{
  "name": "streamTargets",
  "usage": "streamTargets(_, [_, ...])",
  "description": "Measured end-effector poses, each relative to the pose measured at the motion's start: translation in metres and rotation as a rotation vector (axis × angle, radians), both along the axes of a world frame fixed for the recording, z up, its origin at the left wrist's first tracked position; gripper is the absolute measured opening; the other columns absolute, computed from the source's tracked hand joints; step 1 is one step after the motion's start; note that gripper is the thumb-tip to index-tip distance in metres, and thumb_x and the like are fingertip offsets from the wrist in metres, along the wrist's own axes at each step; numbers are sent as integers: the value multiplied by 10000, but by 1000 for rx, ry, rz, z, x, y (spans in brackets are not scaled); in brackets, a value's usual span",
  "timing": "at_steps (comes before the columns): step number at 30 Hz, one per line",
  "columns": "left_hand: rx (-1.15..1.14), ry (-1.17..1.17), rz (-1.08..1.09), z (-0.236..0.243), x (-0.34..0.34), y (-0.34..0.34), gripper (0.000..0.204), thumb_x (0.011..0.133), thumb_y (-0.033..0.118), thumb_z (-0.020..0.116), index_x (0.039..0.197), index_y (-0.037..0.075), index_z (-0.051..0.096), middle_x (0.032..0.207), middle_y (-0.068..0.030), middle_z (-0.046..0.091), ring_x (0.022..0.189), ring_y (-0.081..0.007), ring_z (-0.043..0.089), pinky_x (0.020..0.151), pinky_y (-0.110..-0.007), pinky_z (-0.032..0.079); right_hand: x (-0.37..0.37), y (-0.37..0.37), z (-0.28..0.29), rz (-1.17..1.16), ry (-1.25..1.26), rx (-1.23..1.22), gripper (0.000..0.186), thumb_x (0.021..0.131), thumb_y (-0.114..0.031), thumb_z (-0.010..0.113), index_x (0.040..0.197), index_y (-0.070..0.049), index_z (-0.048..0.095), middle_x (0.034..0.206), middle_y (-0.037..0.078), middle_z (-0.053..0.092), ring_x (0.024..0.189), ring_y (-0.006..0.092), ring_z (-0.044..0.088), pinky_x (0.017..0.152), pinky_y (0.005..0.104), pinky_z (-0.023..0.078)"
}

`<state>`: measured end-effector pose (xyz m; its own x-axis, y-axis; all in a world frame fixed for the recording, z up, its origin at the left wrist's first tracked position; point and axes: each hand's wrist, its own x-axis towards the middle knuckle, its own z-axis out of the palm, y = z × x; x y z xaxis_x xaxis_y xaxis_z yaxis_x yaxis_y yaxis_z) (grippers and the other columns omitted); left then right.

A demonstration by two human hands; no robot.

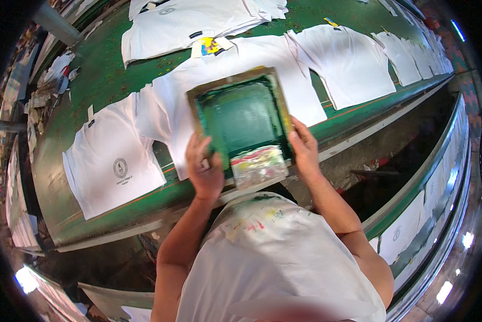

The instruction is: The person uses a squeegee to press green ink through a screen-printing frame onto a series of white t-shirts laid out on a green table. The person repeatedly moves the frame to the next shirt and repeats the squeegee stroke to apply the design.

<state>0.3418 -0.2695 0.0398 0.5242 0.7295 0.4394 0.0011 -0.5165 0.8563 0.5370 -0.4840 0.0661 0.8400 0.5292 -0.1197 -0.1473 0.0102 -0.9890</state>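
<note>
Two hands at the screen-printing frame [241, 115]: our right hand [303, 146] pinches its right edge; our left hand [204, 170], blurred, curls at its left, grip unclear. Frame over white T-shirt [260, 51], printed T-shirt [117, 147] left of it, green counter [109, 80] beneath.

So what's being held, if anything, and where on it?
A framed green screen, by its sides: left grip, blurred, at the lower left; right grip on the right edge.

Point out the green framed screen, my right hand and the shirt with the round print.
Green framed screen [245, 114], head view: middle of panel.
Right hand [305, 146], head view: its middle.
Shirt [111, 149], head view: front, above print.
</note>
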Motion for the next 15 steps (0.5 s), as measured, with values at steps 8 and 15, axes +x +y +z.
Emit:
streamTargets(8, [-141, 113, -19, 1, 123, -87, 408, 895, -93, 717, 1261, 82, 766, 1669, -229, 522, 1533, -367, 537, 1270, -475, 444, 119, -93, -6, -142, -40, -28, 430, 1143, -164, 661, 1521, 39, 663, 1427, 102, 728, 1254, 151, 676, 1101, 315, 521])
streamTargets(15, [-134, -67, 11, -11, 130, -61, 357, 861, -114, 696, 1157, 70, 771, 1639, -248, 564, 1498, -393, 554, 1242, -453, 456, 140, -58, -27, -21, -131, -44, 454, 1124, -164, 710, 1515, 58, 651, 1381, 91, 719, 1221, 154, 657, 1087, 324, 518])
